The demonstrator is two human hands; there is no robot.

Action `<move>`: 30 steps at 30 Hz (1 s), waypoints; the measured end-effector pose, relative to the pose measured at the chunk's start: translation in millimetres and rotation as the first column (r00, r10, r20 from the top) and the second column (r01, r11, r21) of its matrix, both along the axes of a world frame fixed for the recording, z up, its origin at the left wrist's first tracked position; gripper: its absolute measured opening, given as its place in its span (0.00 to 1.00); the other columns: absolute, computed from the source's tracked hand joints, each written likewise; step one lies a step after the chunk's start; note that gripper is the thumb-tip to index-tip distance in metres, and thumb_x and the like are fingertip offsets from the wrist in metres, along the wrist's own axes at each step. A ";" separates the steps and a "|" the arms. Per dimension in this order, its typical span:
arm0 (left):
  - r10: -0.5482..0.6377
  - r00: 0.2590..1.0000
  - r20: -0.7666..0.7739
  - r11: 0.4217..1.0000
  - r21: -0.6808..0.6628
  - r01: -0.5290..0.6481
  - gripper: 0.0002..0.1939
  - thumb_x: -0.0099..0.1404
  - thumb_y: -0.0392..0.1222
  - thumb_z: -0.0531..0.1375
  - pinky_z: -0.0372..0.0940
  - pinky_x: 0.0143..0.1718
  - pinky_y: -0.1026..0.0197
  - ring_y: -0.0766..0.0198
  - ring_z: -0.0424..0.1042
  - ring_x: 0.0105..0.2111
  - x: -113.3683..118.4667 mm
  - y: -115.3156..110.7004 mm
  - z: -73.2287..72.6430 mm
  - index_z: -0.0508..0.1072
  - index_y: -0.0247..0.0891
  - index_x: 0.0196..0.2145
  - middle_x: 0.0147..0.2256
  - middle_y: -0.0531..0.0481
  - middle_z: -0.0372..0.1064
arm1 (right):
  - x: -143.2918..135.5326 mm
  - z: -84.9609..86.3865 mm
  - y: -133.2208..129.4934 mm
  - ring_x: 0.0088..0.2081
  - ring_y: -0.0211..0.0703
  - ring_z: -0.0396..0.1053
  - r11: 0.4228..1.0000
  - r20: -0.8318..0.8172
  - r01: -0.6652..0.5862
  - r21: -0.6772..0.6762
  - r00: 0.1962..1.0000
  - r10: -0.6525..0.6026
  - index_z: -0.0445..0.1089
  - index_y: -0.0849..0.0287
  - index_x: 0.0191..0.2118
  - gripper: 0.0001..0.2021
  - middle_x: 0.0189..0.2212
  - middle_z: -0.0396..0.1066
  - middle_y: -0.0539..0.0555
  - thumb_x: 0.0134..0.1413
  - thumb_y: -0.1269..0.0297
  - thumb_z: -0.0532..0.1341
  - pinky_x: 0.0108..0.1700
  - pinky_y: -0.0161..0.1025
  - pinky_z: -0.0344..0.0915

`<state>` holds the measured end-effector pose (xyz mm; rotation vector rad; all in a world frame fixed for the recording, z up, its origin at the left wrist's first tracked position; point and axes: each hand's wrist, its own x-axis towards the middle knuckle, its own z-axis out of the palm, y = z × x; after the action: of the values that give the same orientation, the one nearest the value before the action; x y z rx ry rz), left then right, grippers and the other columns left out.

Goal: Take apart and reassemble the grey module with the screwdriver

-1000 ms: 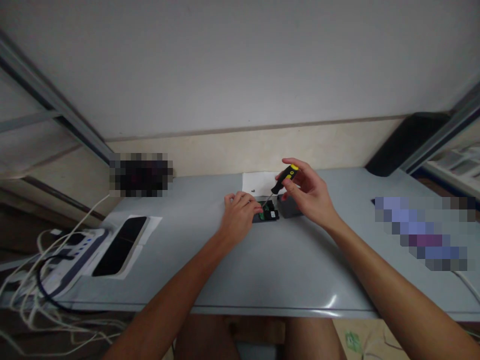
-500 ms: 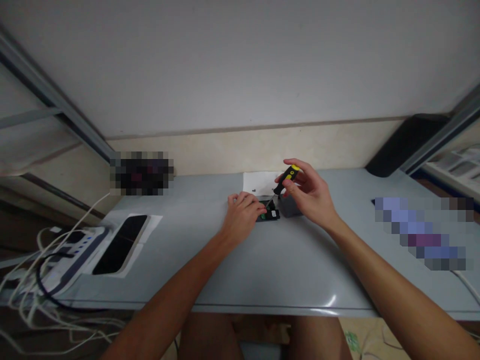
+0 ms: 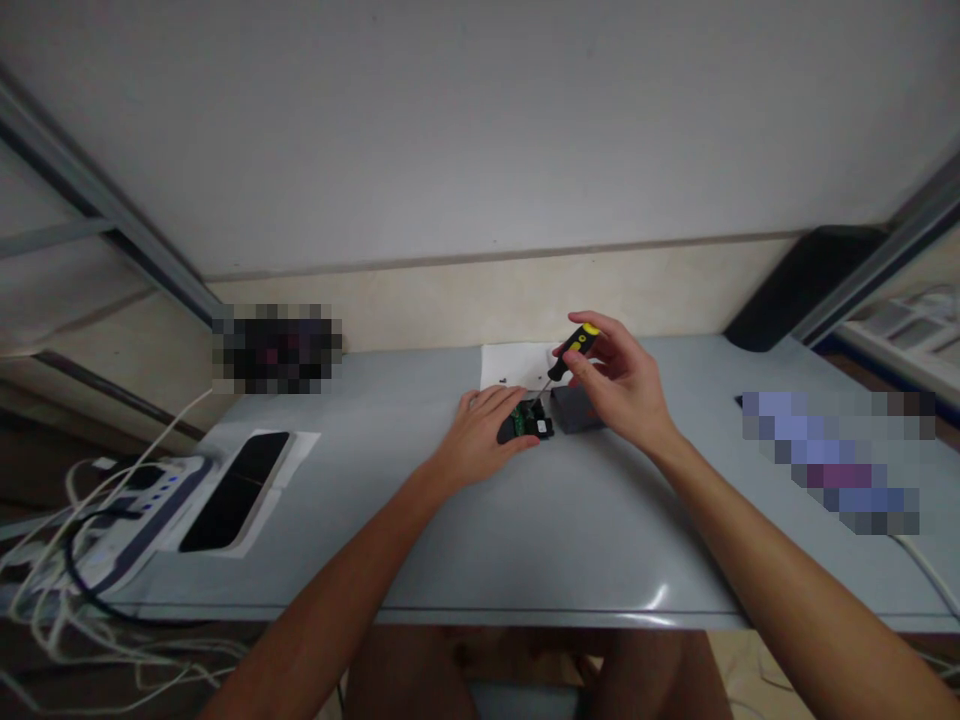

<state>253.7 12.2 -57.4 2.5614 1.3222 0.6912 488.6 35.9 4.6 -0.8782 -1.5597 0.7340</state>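
Note:
A black-and-yellow screwdriver (image 3: 574,352) is held in my right hand (image 3: 626,385), its handle between thumb and fingers. The shaft slants down and left, its tip at a small black device with a green circuit board (image 3: 531,418). My left hand (image 3: 487,430) grips that device from the left, the thumb along the near edge and the fingers along the far side. A dark grey box-like piece (image 3: 576,411) sits on the table just right of the device, partly behind my right hand. Small dark bits, too small to name, lie on a white paper (image 3: 517,361) behind.
On the grey table (image 3: 465,540), a phone (image 3: 238,490) lies on white paper at left, beside a white power strip (image 3: 154,515) with tangled cables. A black cylindrical object (image 3: 799,285) leans at the back right. Blurred-out items stand at back left and right.
My left hand has shifted from pinching over the board to holding the device's edges, uncovering more of the green board. The screwdriver stays in my right hand, tip still at the device.

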 end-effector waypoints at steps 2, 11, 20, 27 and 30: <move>-0.014 1.000 -0.001 1.000 -0.018 0.014 0.33 0.75 0.59 0.64 0.54 0.70 0.41 0.47 0.65 0.70 -0.5 0.7 -1.0 0.66 0.45 0.72 0.69 0.40 0.69 | 0.5 -0.1 0.3 0.39 0.45 0.77 1.000 0.005 0.004 0.000 1.000 -0.004 0.72 0.45 0.62 0.23 0.41 0.77 0.53 0.64 0.53 0.69 0.35 0.43 0.76; 0.035 0.999 0.027 0.996 -0.078 -0.033 0.27 0.75 0.55 0.66 0.56 0.65 0.41 0.48 0.70 0.65 0.6 3.8 -5.3 0.70 0.50 0.68 0.66 0.44 0.73 | -0.1 -4.2 2.6 0.39 0.46 0.76 1.000 0.014 0.007 0.005 1.000 -0.007 0.72 0.44 0.63 0.23 0.40 0.75 0.52 0.65 0.53 0.68 0.35 0.42 0.75; 0.034 0.998 0.044 0.996 -0.085 -0.031 0.29 0.72 0.53 0.69 0.60 0.64 0.40 0.47 0.71 0.64 1.2 5.2 -4.5 0.72 0.52 0.68 0.65 0.45 0.75 | -0.7 -3.8 3.0 0.37 0.45 0.74 0.999 0.016 0.027 0.018 0.999 -0.028 0.72 0.44 0.62 0.22 0.40 0.73 0.52 0.64 0.53 0.68 0.34 0.41 0.75; 0.025 0.998 0.057 0.997 -0.075 -0.020 0.28 0.72 0.52 0.69 0.61 0.64 0.40 0.46 0.72 0.63 0.4 6.5 -5.1 0.73 0.53 0.67 0.64 0.46 0.76 | -1.3 -5.2 1.8 0.38 0.45 0.74 1.000 0.026 0.011 0.009 1.000 -0.012 0.72 0.43 0.62 0.22 0.39 0.73 0.52 0.65 0.53 0.68 0.35 0.42 0.74; 0.021 0.998 0.059 0.996 -0.089 -0.016 0.28 0.72 0.52 0.69 0.61 0.64 0.40 0.46 0.72 0.64 0.5 6.3 -5.0 0.72 0.51 0.67 0.64 0.45 0.75 | -2.1 -5.4 1.0 0.37 0.44 0.73 1.000 0.041 0.004 0.002 0.999 -0.004 0.73 0.44 0.62 0.21 0.38 0.73 0.51 0.65 0.54 0.68 0.35 0.41 0.74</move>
<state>254.2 18.5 -62.3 2.4433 1.3286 0.6906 486.6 36.9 -0.8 -0.8994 -1.5945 0.7157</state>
